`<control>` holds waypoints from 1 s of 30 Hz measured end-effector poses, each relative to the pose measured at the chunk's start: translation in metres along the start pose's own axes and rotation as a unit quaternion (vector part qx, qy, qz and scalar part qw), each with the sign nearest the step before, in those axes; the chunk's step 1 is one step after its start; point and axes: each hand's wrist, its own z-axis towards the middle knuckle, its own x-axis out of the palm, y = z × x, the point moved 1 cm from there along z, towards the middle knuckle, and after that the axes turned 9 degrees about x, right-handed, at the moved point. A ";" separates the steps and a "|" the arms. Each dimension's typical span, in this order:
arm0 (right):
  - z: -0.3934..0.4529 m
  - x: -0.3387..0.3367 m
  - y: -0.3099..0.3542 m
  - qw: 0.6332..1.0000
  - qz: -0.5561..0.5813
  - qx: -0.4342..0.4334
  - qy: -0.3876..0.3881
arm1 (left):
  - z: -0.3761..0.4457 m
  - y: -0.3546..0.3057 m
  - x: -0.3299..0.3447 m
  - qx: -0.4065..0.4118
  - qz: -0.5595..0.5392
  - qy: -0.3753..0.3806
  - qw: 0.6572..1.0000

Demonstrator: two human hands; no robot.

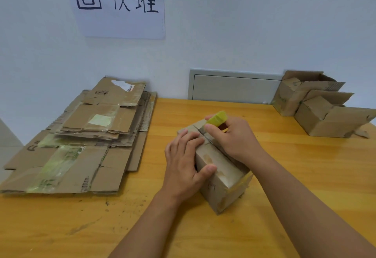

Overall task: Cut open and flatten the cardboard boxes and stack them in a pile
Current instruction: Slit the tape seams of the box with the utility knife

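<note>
The right hand is curled around a yellow cutter, whose yellow end points up and away toward the wall; its lower end meets the top seam of a small cardboard box. The blade itself is hidden by the fingers. The left hand lies on the box's top with fingers spread and the thumb hooked over its near side, pressing it down. The box sits on the wooden table, its long axis running from the near right toward the far left. Well left of the box lies a pile of flattened cardboard, under a paper sign on the wall. Far right of the box stand two opened boxes, touching each other.
</note>
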 end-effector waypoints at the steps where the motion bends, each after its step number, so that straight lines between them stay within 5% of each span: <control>1: 0.000 0.002 -0.001 1.000 -0.019 -0.003 0.000 | 0.000 0.000 0.000 0.002 -0.001 0.000 1.000; 30: -0.025 -0.015 -0.011 0.996 -0.053 -0.066 0.025 | 0.003 0.004 0.001 0.000 0.001 -0.030 1.000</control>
